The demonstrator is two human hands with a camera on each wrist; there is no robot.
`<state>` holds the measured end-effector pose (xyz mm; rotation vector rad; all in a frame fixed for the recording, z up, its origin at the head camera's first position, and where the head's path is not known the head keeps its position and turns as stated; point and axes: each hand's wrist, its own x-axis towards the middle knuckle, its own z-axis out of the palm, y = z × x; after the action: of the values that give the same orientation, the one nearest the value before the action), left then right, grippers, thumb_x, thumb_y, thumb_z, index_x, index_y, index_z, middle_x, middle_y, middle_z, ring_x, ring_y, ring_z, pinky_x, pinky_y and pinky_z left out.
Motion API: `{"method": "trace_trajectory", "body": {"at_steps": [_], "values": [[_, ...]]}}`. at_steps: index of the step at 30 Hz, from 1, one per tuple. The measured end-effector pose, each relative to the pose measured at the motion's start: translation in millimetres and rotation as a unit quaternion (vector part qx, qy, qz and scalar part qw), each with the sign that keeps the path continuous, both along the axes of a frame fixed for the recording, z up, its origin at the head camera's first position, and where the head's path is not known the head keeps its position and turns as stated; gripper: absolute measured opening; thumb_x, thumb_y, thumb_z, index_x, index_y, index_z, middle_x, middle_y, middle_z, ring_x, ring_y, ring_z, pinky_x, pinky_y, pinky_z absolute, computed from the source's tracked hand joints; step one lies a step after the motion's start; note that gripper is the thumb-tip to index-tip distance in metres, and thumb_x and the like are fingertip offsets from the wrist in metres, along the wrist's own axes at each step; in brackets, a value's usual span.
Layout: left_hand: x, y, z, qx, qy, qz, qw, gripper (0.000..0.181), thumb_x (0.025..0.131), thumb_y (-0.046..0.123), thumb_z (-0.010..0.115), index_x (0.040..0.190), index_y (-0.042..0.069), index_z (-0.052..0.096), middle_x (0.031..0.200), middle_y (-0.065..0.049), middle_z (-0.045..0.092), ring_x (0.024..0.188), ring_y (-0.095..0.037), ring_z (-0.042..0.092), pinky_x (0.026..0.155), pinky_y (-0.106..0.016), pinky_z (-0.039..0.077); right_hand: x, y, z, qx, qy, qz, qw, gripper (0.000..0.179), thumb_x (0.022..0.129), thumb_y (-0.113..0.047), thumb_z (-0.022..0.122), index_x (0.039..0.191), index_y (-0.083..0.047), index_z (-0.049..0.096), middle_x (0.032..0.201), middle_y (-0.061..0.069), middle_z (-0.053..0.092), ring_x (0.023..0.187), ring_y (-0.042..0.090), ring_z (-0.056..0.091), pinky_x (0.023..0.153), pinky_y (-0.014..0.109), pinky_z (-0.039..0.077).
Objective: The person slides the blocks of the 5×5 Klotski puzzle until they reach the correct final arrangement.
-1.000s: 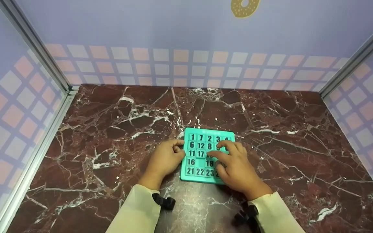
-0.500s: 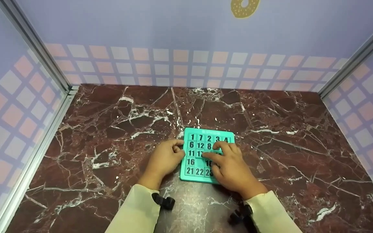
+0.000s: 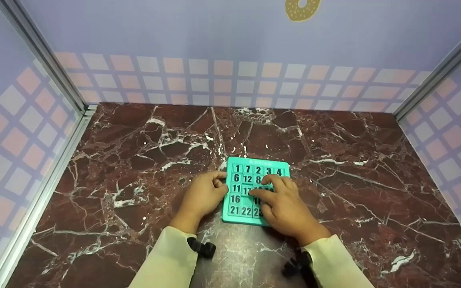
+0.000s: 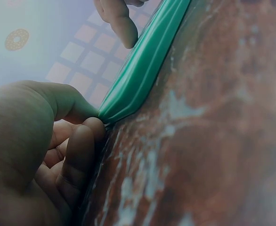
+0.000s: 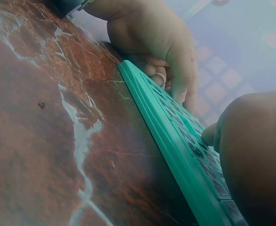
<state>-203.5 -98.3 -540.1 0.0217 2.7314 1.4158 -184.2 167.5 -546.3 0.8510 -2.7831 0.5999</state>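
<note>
A teal sliding number puzzle (image 3: pixel 259 163) lies on the table, its black-numbered tiles set in a square grid. My left hand (image 3: pixel 204 194) pinches the puzzle's left edge between thumb and finger; in the left wrist view, the thumb and fingertip meet at the teal rim (image 4: pixel 124 101). With my right hand (image 3: pixel 286 206) over the right half, the index fingertip touches the tile marked 17 (image 3: pixel 245 191). Below that tile is a vacant slot (image 3: pixel 247 201), between 16 (image 3: pixel 235 199) and a tile partly under the hand. Several tiles on the right are hidden by the fingers.
The dark red marble-patterned tabletop (image 3: pixel 154 160) has white veins and specks. Lilac panels with a pink and white checked band (image 3: pixel 222 80) enclose the back and sides. Black wrist straps (image 3: pixel 202 248) are on both sleeves.
My right hand has moved left across the puzzle, bringing the index finger onto tile 17. That tile has slipped slightly down toward the vacant slot. The left hand has stayed at the edge.
</note>
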Motion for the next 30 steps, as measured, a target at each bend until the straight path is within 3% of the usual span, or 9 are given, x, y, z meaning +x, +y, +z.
{"method": "trace_trajectory", "body": {"at_steps": [18,30], "values": [[1.0,0.3,1.6,-0.004,-0.007,0.004,1.0,0.044,0.098,0.019,0.068,0.14,0.014,0.079,0.081,0.008,0.06,0.072,-0.011,0.054,0.076,-0.034,0.049,1.6,1.9,-1.1,-0.029,0.024,0.042,0.9984,0.04,0.092,-0.011,0.068,0.119,-0.034,0.087,0.139,0.003,0.065,0.123,0.03,0.054,0.115,0.057,0.041],[1.0,-0.5,0.1,-0.005,-0.004,0.001,1.0,0.044,0.098,0.019,0.067,0.14,0.014,0.079,0.083,0.008,0.061,0.074,-0.011,0.055,0.078,-0.034,0.05,2.7,1.6,0.6,-0.036,0.033,0.069,0.9964,0.04,0.09,-0.01,0.069,0.116,-0.035,0.088,0.138,0.004,0.066,0.125,0.03,0.054,0.116,0.057,0.041]]}}
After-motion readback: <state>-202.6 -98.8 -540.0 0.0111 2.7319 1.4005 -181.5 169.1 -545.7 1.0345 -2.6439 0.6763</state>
